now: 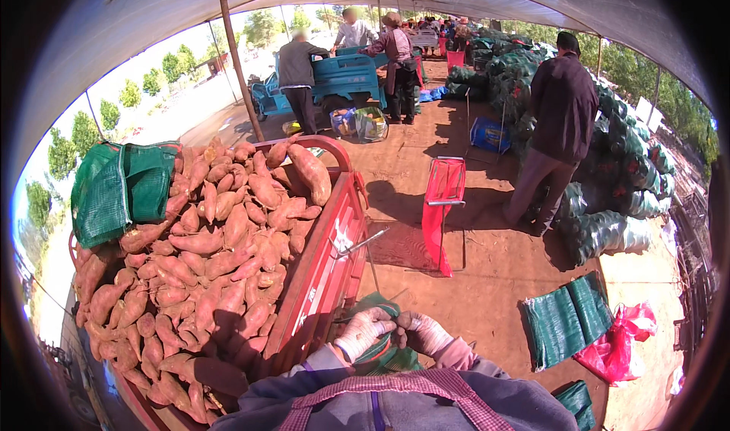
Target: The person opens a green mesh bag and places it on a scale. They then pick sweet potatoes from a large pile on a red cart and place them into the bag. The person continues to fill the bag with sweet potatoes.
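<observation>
In front of my chest, a green mesh bag (377, 304) with an orange stripe hangs beside the red cargo bed. My left hand (364, 331) pinches its edge. Close by on the right, my right hand (423, 333) also grips the bag, fingertips nearly meeting those of the left. Both hands have pale wrapping around palms and wrists. The bag's lower part is partly hidden behind my hands and body. Left of me, a heap of sweet potatoes (222, 254) fills the red cargo bed (319, 283). Folded green mesh bags (122, 186) lie on the heap's far left corner.
A metal stand holding a red mesh bag (443, 188) is ahead. To the right lie flat green mesh bags (567, 321) and a pink plastic bag (621, 340). A person (562, 117) stands by stacked filled mesh sacks (633, 174). Several people surround a blue cargo tricycle (345, 77).
</observation>
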The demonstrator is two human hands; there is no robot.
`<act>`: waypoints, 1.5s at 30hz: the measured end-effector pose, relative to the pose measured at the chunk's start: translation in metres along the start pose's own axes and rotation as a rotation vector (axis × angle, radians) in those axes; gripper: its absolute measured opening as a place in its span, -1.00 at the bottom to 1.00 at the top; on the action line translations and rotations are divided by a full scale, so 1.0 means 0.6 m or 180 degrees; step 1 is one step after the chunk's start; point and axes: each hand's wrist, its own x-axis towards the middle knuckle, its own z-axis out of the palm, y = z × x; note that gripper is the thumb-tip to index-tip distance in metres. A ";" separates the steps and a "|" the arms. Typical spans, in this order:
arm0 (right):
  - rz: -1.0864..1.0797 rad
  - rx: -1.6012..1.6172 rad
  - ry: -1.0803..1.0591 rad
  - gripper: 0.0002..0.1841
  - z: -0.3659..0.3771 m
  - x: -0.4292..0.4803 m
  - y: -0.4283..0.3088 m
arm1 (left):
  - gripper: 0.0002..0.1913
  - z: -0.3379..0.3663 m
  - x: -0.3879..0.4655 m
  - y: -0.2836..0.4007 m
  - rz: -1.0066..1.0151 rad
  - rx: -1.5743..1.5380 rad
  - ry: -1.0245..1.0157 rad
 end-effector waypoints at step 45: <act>-0.0279 -0.4429 0.0358 -0.68 -0.068 0.048 -0.125 | -0.69 -0.035 0.096 0.017 0.1013 0.0315 0.0009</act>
